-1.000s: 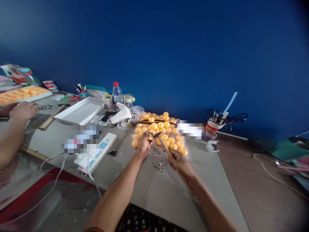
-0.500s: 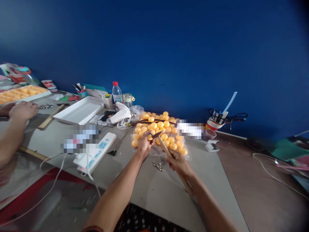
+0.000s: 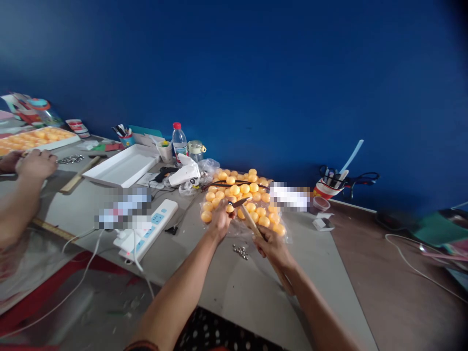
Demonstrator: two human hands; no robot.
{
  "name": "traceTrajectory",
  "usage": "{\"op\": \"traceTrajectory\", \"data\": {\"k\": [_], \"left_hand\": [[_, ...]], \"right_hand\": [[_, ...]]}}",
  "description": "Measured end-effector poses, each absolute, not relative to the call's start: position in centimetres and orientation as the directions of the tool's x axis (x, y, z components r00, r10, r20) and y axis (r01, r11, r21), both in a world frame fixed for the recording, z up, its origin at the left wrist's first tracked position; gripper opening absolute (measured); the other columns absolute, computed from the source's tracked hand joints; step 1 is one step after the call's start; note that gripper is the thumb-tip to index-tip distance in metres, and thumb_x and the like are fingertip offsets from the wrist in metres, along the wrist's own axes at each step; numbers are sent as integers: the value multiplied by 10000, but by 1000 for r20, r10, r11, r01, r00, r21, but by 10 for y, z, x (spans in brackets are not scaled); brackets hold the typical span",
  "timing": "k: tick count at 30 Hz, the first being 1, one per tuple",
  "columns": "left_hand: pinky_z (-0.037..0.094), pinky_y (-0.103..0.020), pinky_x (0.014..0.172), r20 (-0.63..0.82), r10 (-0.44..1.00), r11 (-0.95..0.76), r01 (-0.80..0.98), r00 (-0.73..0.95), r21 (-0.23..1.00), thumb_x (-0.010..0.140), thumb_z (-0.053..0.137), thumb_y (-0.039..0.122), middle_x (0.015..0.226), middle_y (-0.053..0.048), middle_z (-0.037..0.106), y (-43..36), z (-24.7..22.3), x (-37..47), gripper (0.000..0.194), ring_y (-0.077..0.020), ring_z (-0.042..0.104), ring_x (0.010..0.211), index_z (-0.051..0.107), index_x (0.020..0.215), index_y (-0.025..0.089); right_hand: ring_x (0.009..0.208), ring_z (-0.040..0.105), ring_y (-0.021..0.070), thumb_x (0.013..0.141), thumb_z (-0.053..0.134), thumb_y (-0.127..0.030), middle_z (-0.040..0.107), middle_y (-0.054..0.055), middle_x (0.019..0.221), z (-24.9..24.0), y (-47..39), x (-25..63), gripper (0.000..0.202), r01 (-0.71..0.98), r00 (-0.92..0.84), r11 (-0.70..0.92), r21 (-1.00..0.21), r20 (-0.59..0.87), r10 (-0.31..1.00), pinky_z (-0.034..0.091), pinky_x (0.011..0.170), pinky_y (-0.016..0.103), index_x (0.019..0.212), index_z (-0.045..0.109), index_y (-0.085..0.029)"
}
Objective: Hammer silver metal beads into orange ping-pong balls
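Note:
My right hand (image 3: 272,246) is wrapped round the wooden handle of a hammer (image 3: 251,222), whose dark metal head reaches towards my left hand. In my left hand (image 3: 222,218) the fingers pinch an orange ball (image 3: 230,208), close against the hammer head. Behind both hands lies a clear plastic bag of orange balls (image 3: 262,212), with black cables across its far part. A small pile of shiny metal pieces (image 3: 240,251) rests on the grey table (image 3: 234,292) below my hands.
A power strip (image 3: 155,229) with white cables and a white tray (image 3: 122,165) are on the left, before a red-capped bottle (image 3: 179,141). A co-worker's hands (image 3: 36,163) are at far left. A cup of pens (image 3: 329,187) stands on the right.
The whole view has shifted slightly. The hammer head and the ball in my left hand have moved very little relative to each other.

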State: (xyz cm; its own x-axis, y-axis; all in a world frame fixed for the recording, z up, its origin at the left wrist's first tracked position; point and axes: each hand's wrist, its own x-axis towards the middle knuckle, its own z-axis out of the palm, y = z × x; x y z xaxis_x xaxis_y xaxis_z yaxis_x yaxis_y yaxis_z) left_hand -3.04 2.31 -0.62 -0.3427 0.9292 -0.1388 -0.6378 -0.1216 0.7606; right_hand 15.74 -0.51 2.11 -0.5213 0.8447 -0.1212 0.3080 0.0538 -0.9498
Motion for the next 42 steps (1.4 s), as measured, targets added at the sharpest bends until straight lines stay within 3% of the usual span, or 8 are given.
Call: {"op": "traceTrajectory", "data": {"k": [5, 12, 20, 29, 38, 42], "left_hand": [[282, -229, 452, -164, 925, -117, -668, -342, 735, 823, 672, 444, 671, 10, 542, 22, 0, -30, 290, -93, 447, 486, 552, 881, 186], [261, -209, 454, -165, 922, -128, -676, -352, 726, 697, 808, 435, 708, 30, 550, 17, 7, -34, 408, -62, 439, 485, 516, 835, 185], [308, -220, 469, -257, 904, -80, -725, -342, 684, 878, 607, 478, 684, 3, 540, 22, 4, -32, 316, -76, 430, 493, 570, 863, 165], [307, -237, 453, -224, 911, -87, -693, -346, 716, 841, 651, 466, 659, 4, 539, 23, 1, -29, 307, -91, 438, 472, 566, 845, 172], [335, -248, 471, -149, 927, -108, -624, -344, 774, 868, 616, 489, 684, -18, 558, 25, -12, -30, 309, -115, 455, 524, 596, 887, 181], [337, -239, 480, -119, 937, -116, -615, -327, 780, 878, 603, 463, 660, -3, 529, 24, -14, -28, 279, -104, 443, 508, 599, 886, 184]], "right_hand": [[401, 424, 79, 790, 572, -373, 467, -66, 502, 19, -4, 155, 198, 337, -538, 39, -941, -158, 828, 356, 400, 201, 806, 594, -177], [421, 423, 79, 785, 574, -363, 470, -61, 515, 21, -6, 156, 196, 327, -538, 51, -944, -142, 831, 365, 404, 196, 800, 603, -170], [424, 419, 87, 821, 597, -379, 476, -61, 524, 24, -7, 158, 320, 265, -526, 60, -962, -92, 845, 363, 419, 211, 1047, 657, -159], [417, 426, 84, 773, 582, -381, 463, -58, 520, 23, -6, 153, 203, 332, -520, 8, -943, -176, 836, 375, 409, 211, 787, 591, -179], [426, 428, 90, 816, 595, -378, 478, -54, 533, 24, -8, 158, 242, 246, -515, 48, -968, -89, 852, 369, 430, 222, 941, 650, -178], [416, 415, 88, 782, 613, -381, 460, -53, 522, 23, -6, 156, 200, 314, -516, 38, -949, -137, 845, 356, 408, 221, 820, 633, -186]]}}
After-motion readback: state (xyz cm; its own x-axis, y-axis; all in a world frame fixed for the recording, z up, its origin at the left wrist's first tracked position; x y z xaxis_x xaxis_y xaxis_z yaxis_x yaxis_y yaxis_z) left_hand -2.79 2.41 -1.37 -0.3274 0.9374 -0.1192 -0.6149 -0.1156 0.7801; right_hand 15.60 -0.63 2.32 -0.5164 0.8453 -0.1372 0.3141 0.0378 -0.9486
